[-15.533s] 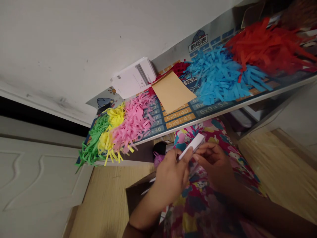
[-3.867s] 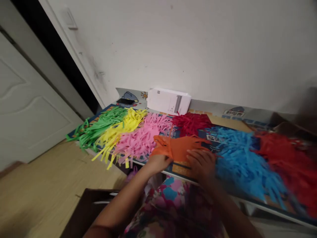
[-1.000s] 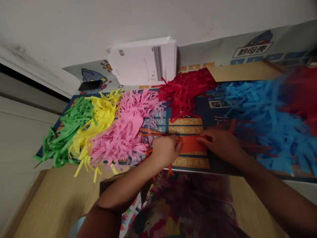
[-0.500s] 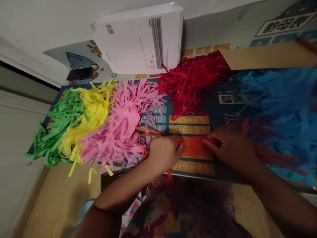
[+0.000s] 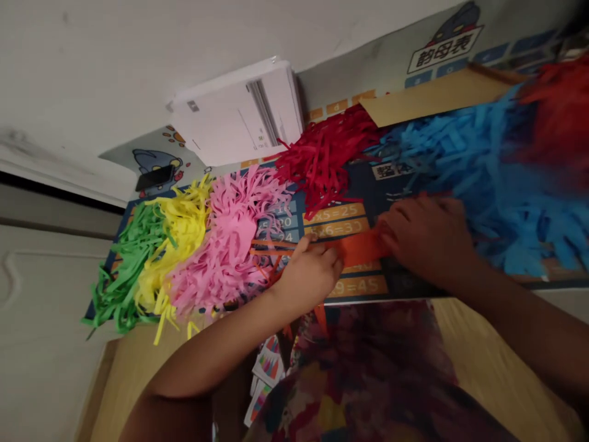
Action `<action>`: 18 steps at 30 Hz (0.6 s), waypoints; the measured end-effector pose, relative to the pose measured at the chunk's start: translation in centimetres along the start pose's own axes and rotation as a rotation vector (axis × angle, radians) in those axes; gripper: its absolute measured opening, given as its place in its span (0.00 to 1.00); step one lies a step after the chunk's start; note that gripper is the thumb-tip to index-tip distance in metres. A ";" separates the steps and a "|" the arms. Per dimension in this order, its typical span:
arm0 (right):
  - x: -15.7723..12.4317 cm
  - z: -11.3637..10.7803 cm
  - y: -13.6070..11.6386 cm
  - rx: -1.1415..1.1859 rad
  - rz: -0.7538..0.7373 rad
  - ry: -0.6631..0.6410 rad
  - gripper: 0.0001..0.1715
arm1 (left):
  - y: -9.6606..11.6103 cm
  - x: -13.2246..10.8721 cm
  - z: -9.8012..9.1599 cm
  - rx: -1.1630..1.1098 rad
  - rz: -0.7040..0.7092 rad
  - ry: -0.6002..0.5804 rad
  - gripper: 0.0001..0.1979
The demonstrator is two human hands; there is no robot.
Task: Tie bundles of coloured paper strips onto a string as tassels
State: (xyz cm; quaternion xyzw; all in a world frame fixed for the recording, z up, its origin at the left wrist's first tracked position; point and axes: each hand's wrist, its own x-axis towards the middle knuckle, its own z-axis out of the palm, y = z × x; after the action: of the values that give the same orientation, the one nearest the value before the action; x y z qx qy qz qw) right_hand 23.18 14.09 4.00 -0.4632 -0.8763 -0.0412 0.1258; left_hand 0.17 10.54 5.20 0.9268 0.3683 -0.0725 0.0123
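Note:
An orange fringed paper piece (image 5: 363,248) is stretched flat between my two hands low over the printed mat. My left hand (image 5: 313,273) is closed around its left end, with thin orange strips sticking out to the left and below. At the right end, my right hand (image 5: 423,236) has its fingers curled over the paper; that hand is slightly blurred and hides the fringe there. Pink fringed paper (image 5: 239,224) lies left of my left hand. Blue fringed paper (image 5: 488,159) spreads beyond my right hand, and a crimson fringed bundle (image 5: 322,153) rests behind both hands.
Yellow fringe (image 5: 184,215) and green fringe (image 5: 133,258) lie at the left end of the mat. A white paper stack (image 5: 234,116) leans on the wall, near a dark phone (image 5: 156,178). Tan card (image 5: 427,98) and a blurred red bundle (image 5: 561,123) are at the right.
The view has swung, bringing the red bundle into sight at the right. My right hand has turned, its fingers now curled over the orange paper. The left hand keeps its hold.

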 end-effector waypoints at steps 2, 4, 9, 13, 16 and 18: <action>-0.4 0.0 0.2 0.082 -0.237 -0.036 0.11 | 0.5 -0.1 -0.4 -0.012 -0.040 0.008 0.14; -0.6 0.6 0.3 0.140 -0.435 -0.127 0.11 | 1.0 0.0 -0.6 -0.020 -0.090 0.011 0.13; 0.1 2.1 0.9 0.216 -0.440 -0.150 0.07 | 1.4 0.6 0.0 0.024 -0.130 0.043 0.09; 0.3 1.8 1.1 0.291 -0.361 -0.152 0.06 | 0.8 0.0 1.1 -0.005 -0.145 0.148 0.11; 0.1 1.8 1.0 0.287 -0.354 -0.119 0.08 | 0.5 -0.9 1.8 -0.075 -0.203 0.261 0.11; 0.0 2.2 1.0 0.279 -0.366 -0.100 0.07 | 0.2 -1.4 2.3 -0.154 -0.244 0.324 0.10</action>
State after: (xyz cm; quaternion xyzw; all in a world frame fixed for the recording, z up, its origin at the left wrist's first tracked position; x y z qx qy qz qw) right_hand 23.62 15.12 1.87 -0.2761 -0.9480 0.0814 0.1356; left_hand -0.98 9.28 3.12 0.8713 0.4793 0.1046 0.0150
